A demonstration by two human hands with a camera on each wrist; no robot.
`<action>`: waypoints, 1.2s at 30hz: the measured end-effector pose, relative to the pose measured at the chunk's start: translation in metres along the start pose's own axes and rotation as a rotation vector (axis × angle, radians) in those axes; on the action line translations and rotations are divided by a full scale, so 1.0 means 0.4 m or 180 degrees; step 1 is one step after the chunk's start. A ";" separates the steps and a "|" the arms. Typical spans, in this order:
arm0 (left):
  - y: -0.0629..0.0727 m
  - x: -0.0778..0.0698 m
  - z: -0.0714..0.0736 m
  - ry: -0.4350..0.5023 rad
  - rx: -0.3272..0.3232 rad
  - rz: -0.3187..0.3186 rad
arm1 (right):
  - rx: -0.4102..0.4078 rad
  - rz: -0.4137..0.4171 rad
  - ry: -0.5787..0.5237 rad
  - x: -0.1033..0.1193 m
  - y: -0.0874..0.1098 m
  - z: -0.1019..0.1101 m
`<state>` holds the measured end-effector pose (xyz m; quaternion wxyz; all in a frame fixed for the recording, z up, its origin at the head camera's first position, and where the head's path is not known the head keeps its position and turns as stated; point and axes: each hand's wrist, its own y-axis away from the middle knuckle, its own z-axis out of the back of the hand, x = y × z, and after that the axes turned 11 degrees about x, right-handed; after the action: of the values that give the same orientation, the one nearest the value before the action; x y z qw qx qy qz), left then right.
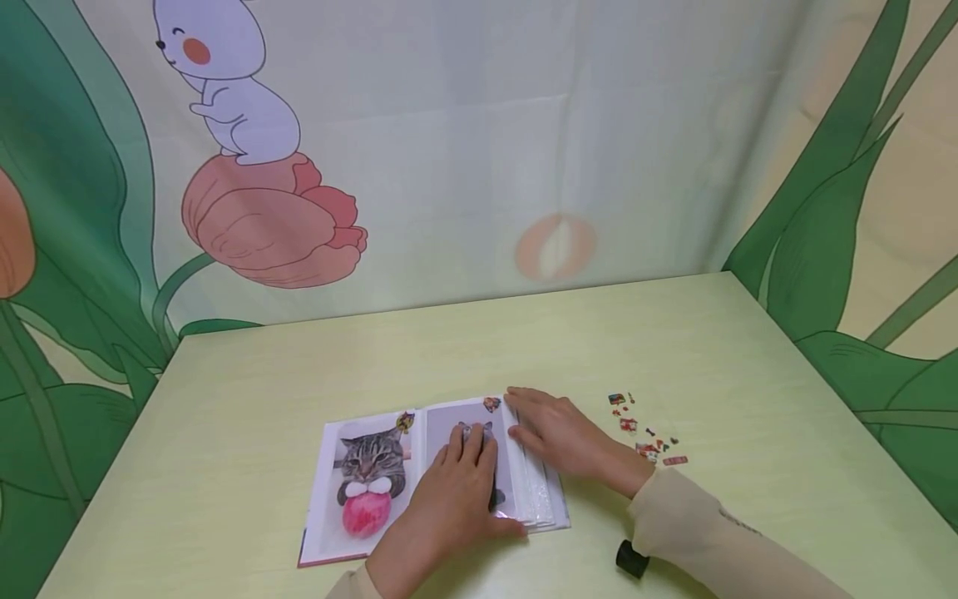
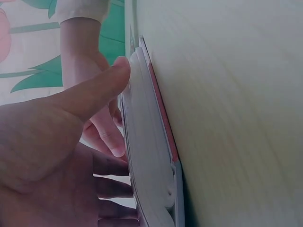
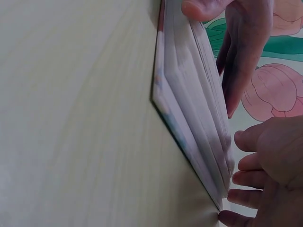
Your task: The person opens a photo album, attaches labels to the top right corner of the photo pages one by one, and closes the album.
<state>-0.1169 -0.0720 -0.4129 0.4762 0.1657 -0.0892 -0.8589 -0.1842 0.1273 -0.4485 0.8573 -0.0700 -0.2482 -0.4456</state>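
An open photo album [image 1: 325, 499] lies on the table, its left page bearing a cat photo [image 1: 372, 457] with a pink ball. My left hand [image 1: 456, 491] rests on the right page, fingers extended over a second photo [image 1: 445, 420] and partly hiding it; the thumb reaches the page's lower edge. At the album's upper right edge, my right hand [image 1: 561, 433] touches the pages with its fingers extended. The right wrist view shows the layered page edges [image 3: 199, 94] beside its fingertips. Small stickers [image 1: 405, 422] sit in the upper right corners of both pages.
On the table [image 1: 247, 399], a clear sheet with several small red and coloured stickers [image 1: 629, 425] lies right of the album. A small black object [image 1: 632, 559] is near the right sleeve. A printed curtain [image 1: 449, 150] stands behind the table's back edge.
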 end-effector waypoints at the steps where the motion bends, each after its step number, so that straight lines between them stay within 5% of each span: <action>1: 0.000 0.000 0.000 0.0004 0.0003 -0.0005 | 0.0005 -0.0002 0.0032 0.000 -0.001 -0.001; 14: 0.002 0.005 0.014 0.0257 0.0015 -0.0139 | 0.0102 -0.0090 0.0209 -0.003 -0.001 -0.001; 27: 0.042 -0.007 0.018 0.0094 -0.0583 -0.0556 | 0.0108 -0.0062 0.0290 -0.007 -0.007 -0.002; 36: 0.082 -0.026 0.033 0.0342 -0.0900 -0.0440 | 0.0143 -0.0065 0.0228 0.003 -0.005 0.002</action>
<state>-0.0907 -0.0806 -0.3882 0.4388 0.1485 0.0698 -0.8835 -0.1856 0.1256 -0.4474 0.8624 -0.0322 -0.2281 -0.4508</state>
